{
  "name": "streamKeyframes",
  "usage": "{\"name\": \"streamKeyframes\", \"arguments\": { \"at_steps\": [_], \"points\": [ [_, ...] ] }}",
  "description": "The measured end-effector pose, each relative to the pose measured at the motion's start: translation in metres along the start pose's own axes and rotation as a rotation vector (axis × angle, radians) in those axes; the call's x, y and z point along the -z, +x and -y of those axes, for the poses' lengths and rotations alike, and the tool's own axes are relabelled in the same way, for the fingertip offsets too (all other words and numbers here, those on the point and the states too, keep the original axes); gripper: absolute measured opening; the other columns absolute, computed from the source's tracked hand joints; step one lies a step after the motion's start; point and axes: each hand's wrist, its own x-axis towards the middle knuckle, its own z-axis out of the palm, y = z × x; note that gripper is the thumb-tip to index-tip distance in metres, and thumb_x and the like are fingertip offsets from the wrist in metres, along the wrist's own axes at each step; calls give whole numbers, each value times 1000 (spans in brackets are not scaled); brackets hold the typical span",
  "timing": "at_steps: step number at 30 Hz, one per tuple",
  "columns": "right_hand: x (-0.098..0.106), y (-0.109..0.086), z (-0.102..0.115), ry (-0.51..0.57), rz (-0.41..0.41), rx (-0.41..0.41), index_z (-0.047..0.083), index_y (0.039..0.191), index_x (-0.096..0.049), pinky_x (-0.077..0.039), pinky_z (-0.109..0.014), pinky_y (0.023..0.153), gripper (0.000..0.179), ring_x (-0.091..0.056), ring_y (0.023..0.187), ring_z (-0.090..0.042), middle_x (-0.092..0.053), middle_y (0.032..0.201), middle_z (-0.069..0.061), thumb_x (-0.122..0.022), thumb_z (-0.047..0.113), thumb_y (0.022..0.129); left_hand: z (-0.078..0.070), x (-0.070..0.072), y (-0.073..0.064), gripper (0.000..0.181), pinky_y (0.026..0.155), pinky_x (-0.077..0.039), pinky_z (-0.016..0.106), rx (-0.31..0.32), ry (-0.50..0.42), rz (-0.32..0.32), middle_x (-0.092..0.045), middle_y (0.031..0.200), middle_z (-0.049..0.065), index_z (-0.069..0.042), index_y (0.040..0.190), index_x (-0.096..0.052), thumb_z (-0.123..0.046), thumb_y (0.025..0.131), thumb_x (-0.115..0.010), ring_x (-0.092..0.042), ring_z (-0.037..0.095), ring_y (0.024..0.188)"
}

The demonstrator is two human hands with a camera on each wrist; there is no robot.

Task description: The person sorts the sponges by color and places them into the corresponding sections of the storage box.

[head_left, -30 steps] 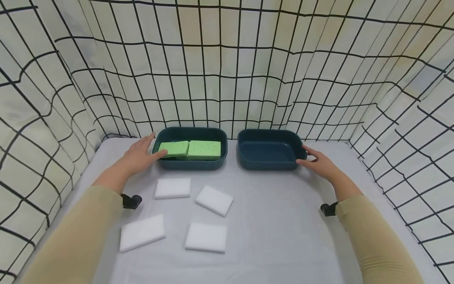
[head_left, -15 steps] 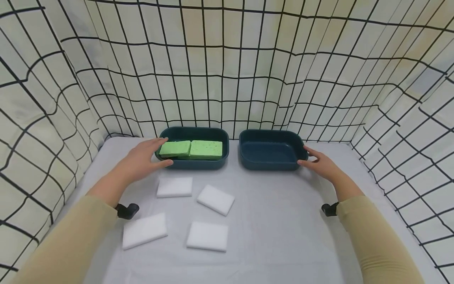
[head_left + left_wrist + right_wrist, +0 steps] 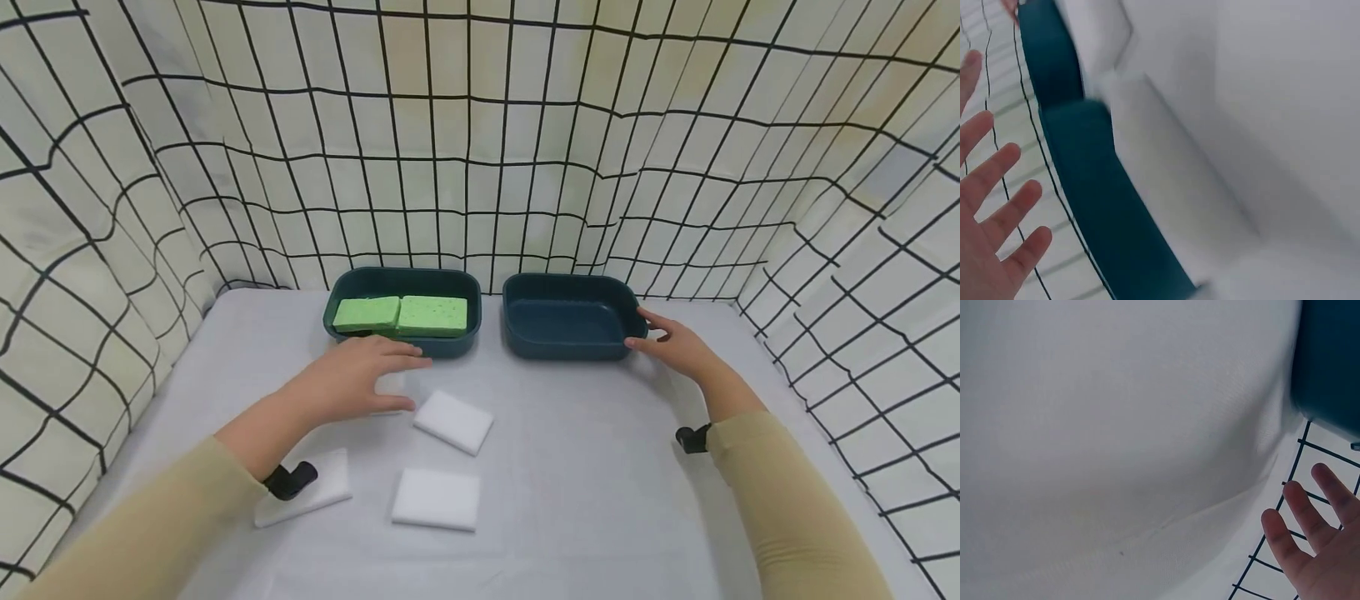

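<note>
My left hand [image 3: 352, 379] hovers with spread fingers over a white sponge [image 3: 392, 385], partly hiding it, just in front of the left teal container [image 3: 405, 348]. Inside that container lie two green sponges [image 3: 432, 317], side by side. In the left wrist view, the fingers [image 3: 1007, 162] are extended and hold nothing. At the right end of the other teal container [image 3: 566, 348], my right hand [image 3: 678, 348] rests thumb and fingertips against its wall. The right wrist view has those fingers [image 3: 1300, 519] fairly straight beside the container [image 3: 1329, 362].
More white sponges lie on the white cloth: one right of the left hand [image 3: 453, 422], another nearer the front [image 3: 436, 500], and one [image 3: 326, 487] partly under the left wrist. A black wire grid [image 3: 465, 158] stands behind and at both sides.
My left hand has left the left container's rim and come forward and right, over the back-left white sponge. The right hand has stayed at the right container.
</note>
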Motion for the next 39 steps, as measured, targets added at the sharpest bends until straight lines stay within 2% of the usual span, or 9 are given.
{"name": "streamKeyframes", "arguments": {
  "at_steps": [3,6,13,22,27,34,39],
  "points": [
    [0,1,2,2,-4,1,24,160,-19,-39,-61,102,97,-39,133,-43,-33,155,-24,-62,69,85,-15,-7,7,62,107,-38,53,-30,-17,85,-55,143,-1,-29,140,-58,-53,85,-73,-49,27,132],
    [0,1,1,5,-3,-9,23,160,-19,-38,-61,104,95,-39,135,-43,-34,154,-24,-62,66,87,-23,-15,14,61,107,-39,52,-56,-33,143,-57,141,-1,-27,139,-60,-49,84,-75,-50,26,131],
    [-1,3,-2,16,0,-19,26,161,-18,-36,-62,105,99,-37,136,-44,-33,155,-23,-61,71,84,-28,-33,28,59,107,-40,48,-97,-20,221,-61,136,-1,-25,137,-62,-43,83,-79,-53,26,127],
    [0,2,-1,27,8,-18,26,161,-18,-37,-62,104,94,-38,135,-43,-33,155,-23,-62,66,88,-29,-36,33,53,107,-40,50,-87,-7,234,-59,135,3,-27,134,-65,-39,84,-79,-52,27,127],
    [2,1,-1,18,11,-11,25,161,-18,-37,-62,104,96,-38,135,-44,-33,155,-24,-62,67,87,-26,-38,34,48,110,-37,50,-52,-34,267,-58,138,5,-29,134,-65,-34,87,-77,-49,28,131],
    [1,1,-1,26,7,-28,25,160,-19,-38,-62,104,98,-39,134,-43,-33,155,-23,-63,70,84,-22,-39,35,53,109,-32,58,-30,-26,277,-60,136,-1,-33,135,-63,-35,84,-79,-50,28,130],
    [1,2,-1,28,7,-32,26,160,-19,-38,-62,104,99,-39,134,-43,-33,155,-23,-63,70,84,-21,-37,36,55,104,-36,53,-42,-9,283,-61,133,-3,-34,135,-63,-35,83,-80,-52,25,126]
  ]
}}
